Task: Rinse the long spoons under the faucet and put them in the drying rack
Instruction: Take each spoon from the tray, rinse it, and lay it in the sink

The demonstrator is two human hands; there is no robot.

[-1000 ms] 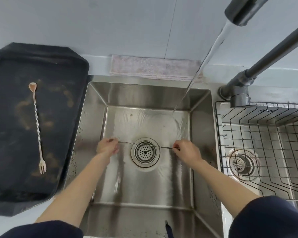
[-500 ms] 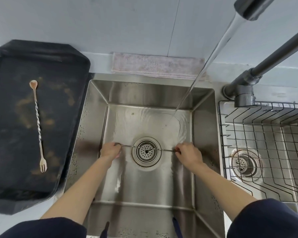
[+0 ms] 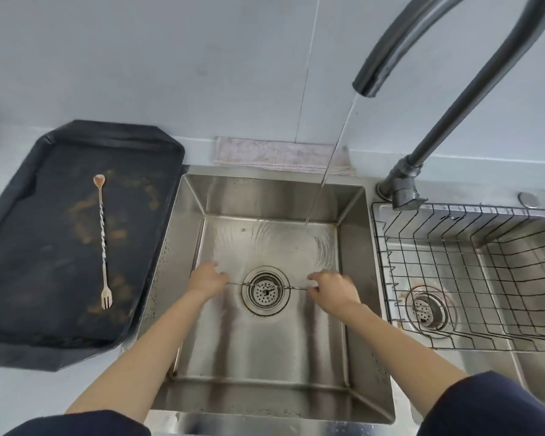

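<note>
Both hands hold one long spoon (image 3: 266, 286) level over the drain (image 3: 265, 290), low in the sink (image 3: 353, 215): left hand (image 3: 209, 280) and right hand (image 3: 334, 289) each grip an end. The stream (image 3: 326, 171) from the faucet (image 3: 422, 42) lands farther back, so the rinsing step seems underway; next the spoon needs lifting into the water, then right to the drying rack (image 3: 472, 278). A second spoon (image 3: 102, 240) waits on the black tray (image 3: 19, 335).

Two long spoons are counted: one (image 3: 103, 240) at nine o'clock, one (image 3: 266, 286) at centre. One drying rack (image 3: 472, 278) is counted at three o'clock.
</note>
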